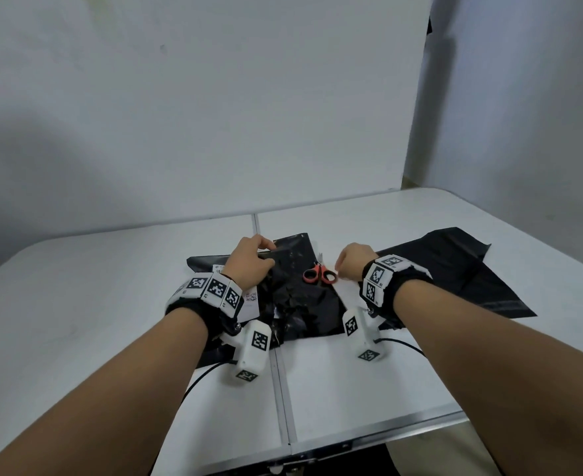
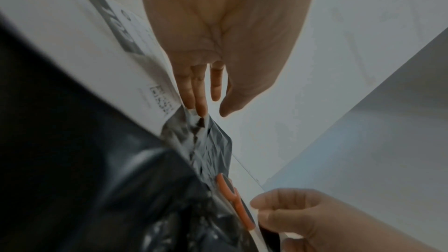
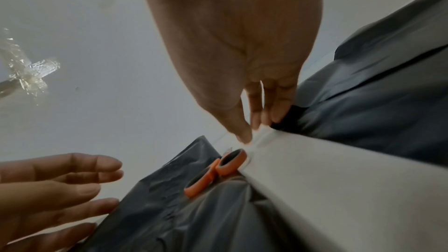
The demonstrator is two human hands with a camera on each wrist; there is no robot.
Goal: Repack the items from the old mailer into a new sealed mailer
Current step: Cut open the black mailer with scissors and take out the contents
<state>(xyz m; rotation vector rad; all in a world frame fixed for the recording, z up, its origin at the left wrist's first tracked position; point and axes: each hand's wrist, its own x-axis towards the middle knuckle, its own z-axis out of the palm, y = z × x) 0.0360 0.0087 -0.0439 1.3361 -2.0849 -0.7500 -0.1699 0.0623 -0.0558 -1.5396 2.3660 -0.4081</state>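
The crumpled black old mailer (image 1: 297, 304) (image 2: 211, 147) lies mid-table with a white shipping label (image 1: 251, 299) (image 2: 121, 64) on its left part. My left hand (image 1: 252, 261) (image 2: 213, 111) rests on its far edge, fingers fairly straight, thumb apart. Orange-handled scissors (image 1: 319, 273) (image 3: 218, 170) lie on the mailer's right side. Just right of them, my right hand (image 1: 350, 262) (image 3: 252, 129) pinches the corner of a thin white flat item (image 3: 327, 179); I cannot tell what it is. The smoother black new mailer (image 1: 455, 269) (image 3: 375, 93) lies flat to the right.
A white folding table (image 1: 351, 389) has a metal seam (image 1: 278, 372) down its middle and a front edge close to me. A white wall stands right behind, with clear tape (image 3: 29, 72) stuck on it. Black cables trail from both wrist cameras.
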